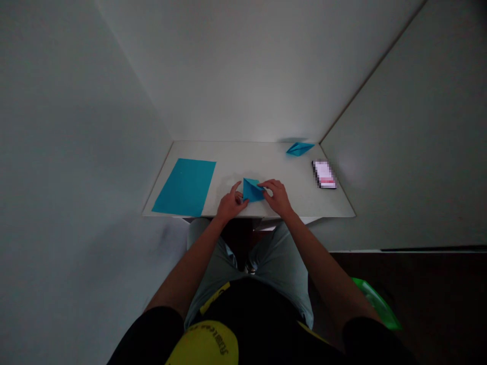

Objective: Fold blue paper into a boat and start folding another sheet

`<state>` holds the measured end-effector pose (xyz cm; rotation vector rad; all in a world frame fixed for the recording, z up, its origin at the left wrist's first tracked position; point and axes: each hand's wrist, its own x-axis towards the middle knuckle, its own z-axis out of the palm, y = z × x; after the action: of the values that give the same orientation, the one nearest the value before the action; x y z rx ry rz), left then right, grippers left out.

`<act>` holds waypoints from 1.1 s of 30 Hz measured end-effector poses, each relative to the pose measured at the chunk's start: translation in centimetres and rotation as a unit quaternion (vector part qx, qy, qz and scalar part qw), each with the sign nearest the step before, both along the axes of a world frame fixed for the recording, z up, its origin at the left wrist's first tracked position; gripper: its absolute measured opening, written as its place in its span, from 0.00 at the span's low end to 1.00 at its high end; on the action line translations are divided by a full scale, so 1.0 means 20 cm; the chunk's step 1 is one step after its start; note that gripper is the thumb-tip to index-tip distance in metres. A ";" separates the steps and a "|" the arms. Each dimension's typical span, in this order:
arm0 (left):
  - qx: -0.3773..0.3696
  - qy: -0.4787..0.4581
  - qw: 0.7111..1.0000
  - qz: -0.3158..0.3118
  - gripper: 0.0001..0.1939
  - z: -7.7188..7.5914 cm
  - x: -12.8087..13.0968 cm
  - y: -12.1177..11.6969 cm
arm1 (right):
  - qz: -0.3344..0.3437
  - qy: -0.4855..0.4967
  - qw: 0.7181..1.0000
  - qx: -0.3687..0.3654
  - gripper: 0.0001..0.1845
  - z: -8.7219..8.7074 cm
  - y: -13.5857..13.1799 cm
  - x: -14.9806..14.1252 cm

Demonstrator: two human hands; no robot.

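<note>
A small folded blue paper (pixel 251 190) lies on the white table (pixel 266 162) near its front edge. My left hand (pixel 230 203) rests on the paper's left side, fingers pressed down on it. My right hand (pixel 277 195) presses its right edge with the fingertips. Both hands hold the paper flat between them.
A stack of flat blue sheets (pixel 185 186) lies at the table's left. A finished blue folded piece (pixel 300 148) sits at the far right corner. A phone (pixel 324 174) lies at the right edge. White walls close in on three sides. A green object (pixel 376 303) is on the floor at the right.
</note>
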<state>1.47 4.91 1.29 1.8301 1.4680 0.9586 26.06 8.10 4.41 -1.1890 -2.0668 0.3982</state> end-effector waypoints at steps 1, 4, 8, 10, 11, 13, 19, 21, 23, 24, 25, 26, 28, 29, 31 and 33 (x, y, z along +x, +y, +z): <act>-0.003 -0.003 1.000 -0.007 0.48 0.00 0.00 0.00 | 0.018 -0.031 0.999 0.002 0.19 0.00 -0.01 -0.01; -0.003 0.013 1.000 -0.009 0.46 0.01 -0.01 0.00 | 0.075 -0.097 0.992 0.000 0.18 -0.02 -0.03 0.00; 0.070 0.106 0.992 -0.013 0.32 0.02 -0.01 0.02 | 0.096 -0.113 0.989 -0.013 0.21 -0.09 -0.07 0.04; 0.099 0.149 0.984 -0.021 0.24 0.03 -0.01 0.02 | 0.062 -0.103 0.993 -0.016 0.23 -0.13 -0.08 0.07; 0.104 0.163 0.981 -0.028 0.22 0.03 0.00 0.02 | 0.041 -0.097 0.994 -0.016 0.24 -0.15 -0.09 0.09; 0.103 0.173 0.978 -0.047 0.19 0.03 0.00 0.01 | 0.014 -0.090 0.996 -0.016 0.23 -0.18 -0.09 0.13; 0.083 0.145 0.983 -0.077 0.08 0.03 0.00 0.02 | 0.029 -0.067 0.997 -0.038 0.12 -0.22 -0.09 0.20; 0.071 0.135 0.986 -0.069 0.07 0.03 0.00 0.02 | 0.023 -0.043 0.997 -0.061 0.11 -0.22 -0.08 0.20; 0.058 0.124 0.989 -0.050 0.10 0.02 0.01 0.03 | 0.000 -0.011 0.996 -0.090 0.13 -0.22 -0.08 0.19; 0.052 0.120 0.991 -0.040 0.12 0.02 0.01 0.03 | -0.011 0.001 0.995 -0.101 0.16 -0.22 -0.08 0.18; 0.050 0.119 0.991 -0.034 0.15 0.02 0.01 0.03 | -0.020 0.004 0.994 -0.103 0.19 -0.21 -0.08 0.18; 0.052 0.124 0.990 -0.031 0.18 0.02 0.02 0.03 | -0.026 -0.006 0.995 -0.097 0.21 -0.21 -0.09 0.17; 0.073 0.156 0.984 -0.039 0.22 0.02 0.03 0.03 | -0.027 -0.059 0.996 -0.062 0.21 -0.20 -0.10 0.15; 0.088 0.177 0.979 -0.053 0.23 0.02 0.03 0.03 | -0.022 -0.091 0.995 -0.042 0.21 -0.20 -0.10 0.14; 0.110 0.218 0.965 -0.099 0.22 0.03 0.04 0.02 | -0.005 -0.149 0.989 -0.019 0.21 -0.19 -0.12 0.14; 0.114 0.246 0.950 -0.152 0.22 0.03 0.04 0.01 | 0.015 -0.188 0.982 -0.017 0.23 -0.18 -0.14 0.14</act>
<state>2.34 5.04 1.90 2.5131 1.3199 0.5561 28.87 5.39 0.74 -1.3364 -2.4086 0.2358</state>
